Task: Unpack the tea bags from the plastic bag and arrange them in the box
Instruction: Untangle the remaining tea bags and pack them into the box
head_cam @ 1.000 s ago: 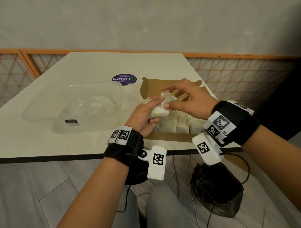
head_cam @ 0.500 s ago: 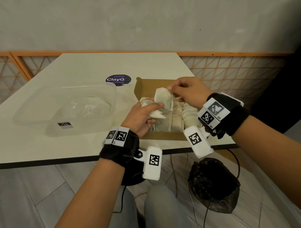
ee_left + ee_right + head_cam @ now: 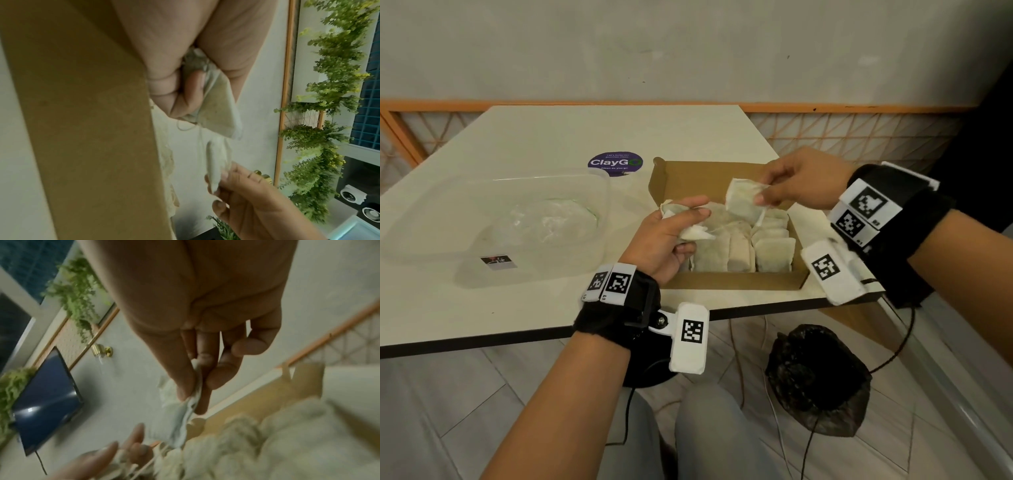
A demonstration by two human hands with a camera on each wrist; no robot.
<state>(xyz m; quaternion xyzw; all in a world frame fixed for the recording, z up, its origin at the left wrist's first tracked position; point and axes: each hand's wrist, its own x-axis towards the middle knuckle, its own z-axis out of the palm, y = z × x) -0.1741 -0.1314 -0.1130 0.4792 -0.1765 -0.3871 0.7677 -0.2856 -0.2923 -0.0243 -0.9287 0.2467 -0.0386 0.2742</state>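
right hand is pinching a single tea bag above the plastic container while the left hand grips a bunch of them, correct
Not quite. The right hand pinches a single tea bag above the cardboard box, not above the plastic container, which sits apart to the left on the table. The head view shows this. The rest holds: the left hand does grip a bunch of tea bags.

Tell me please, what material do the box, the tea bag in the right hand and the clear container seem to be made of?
Box: matte brown cardboard, judging by the plain walls and folded flap.
Tea bag pinched by the right hand: thin, off-white filter paper, probably; dark contents show through.
Container: transparent, slightly glossy plastic; the table shows through its walls.
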